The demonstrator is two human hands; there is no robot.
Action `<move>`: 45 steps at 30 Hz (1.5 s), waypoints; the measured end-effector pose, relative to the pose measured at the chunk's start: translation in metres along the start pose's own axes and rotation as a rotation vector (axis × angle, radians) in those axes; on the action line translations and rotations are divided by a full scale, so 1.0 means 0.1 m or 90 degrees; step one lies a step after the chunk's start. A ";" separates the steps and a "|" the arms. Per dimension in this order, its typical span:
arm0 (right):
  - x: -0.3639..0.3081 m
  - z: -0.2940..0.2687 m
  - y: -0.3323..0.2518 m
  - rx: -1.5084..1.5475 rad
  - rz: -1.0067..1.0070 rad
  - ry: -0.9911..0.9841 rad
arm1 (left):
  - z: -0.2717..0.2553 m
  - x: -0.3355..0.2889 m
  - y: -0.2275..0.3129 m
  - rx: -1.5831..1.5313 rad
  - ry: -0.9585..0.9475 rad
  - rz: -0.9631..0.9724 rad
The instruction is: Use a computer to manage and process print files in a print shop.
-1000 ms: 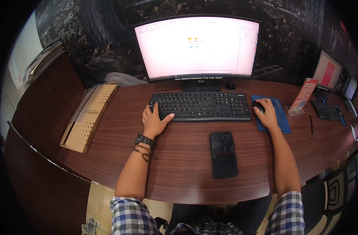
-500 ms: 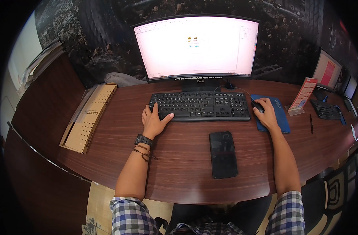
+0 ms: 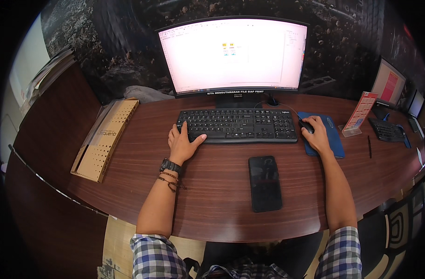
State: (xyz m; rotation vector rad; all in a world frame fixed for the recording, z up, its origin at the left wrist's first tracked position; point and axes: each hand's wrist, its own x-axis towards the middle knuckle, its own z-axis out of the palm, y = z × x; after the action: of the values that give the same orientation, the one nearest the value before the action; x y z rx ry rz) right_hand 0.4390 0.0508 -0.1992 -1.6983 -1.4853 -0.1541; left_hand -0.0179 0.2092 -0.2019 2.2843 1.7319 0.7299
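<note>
My left hand (image 3: 181, 145) rests at the left end of a black keyboard (image 3: 235, 126), fingers spread over the keys and thumb by its front edge. A dark watch and thin bracelets circle that wrist. My right hand (image 3: 317, 136) is curled over a black computer mouse (image 3: 307, 126), which sits on a blue mouse pad (image 3: 335, 139). Behind the keyboard stands a lit curved monitor (image 3: 198, 60) with a mostly white page and a small cluster of coloured pictures. Between my forearms a black smartphone (image 3: 264, 183) lies flat, its screen dark.
A long cardboard box (image 3: 105, 139) lies on the left of the wooden desk (image 3: 212, 186). To the right stand a small sign in a clear holder (image 3: 360, 114), a pen (image 3: 369, 147), a second keyboard (image 3: 387, 129) and another monitor (image 3: 389, 86). Papers (image 3: 52, 72) are stacked on the left partition.
On the monitor, the small pictures look different: their dark parts are now lighter and yellow. A small pale shape shows at the far left edge. Both hands stay in place.
</note>
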 end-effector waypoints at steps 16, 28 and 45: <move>0.00 -0.01 -0.02 0.005 0.004 -0.003 | 0.00 0.00 0.00 -0.002 -0.003 -0.004; -0.01 -0.01 -0.05 0.004 0.005 -0.003 | 0.01 0.00 -0.03 -0.017 0.000 0.015; 0.00 0.02 -0.03 -0.009 0.026 -0.017 | 0.01 0.02 -0.04 0.009 0.001 0.020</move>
State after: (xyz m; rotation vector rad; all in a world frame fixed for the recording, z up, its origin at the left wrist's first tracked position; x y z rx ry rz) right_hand 0.4355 0.0522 -0.1990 -1.7479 -1.4708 -0.1206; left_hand -0.0207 0.2127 -0.2037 2.3261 1.7110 0.7284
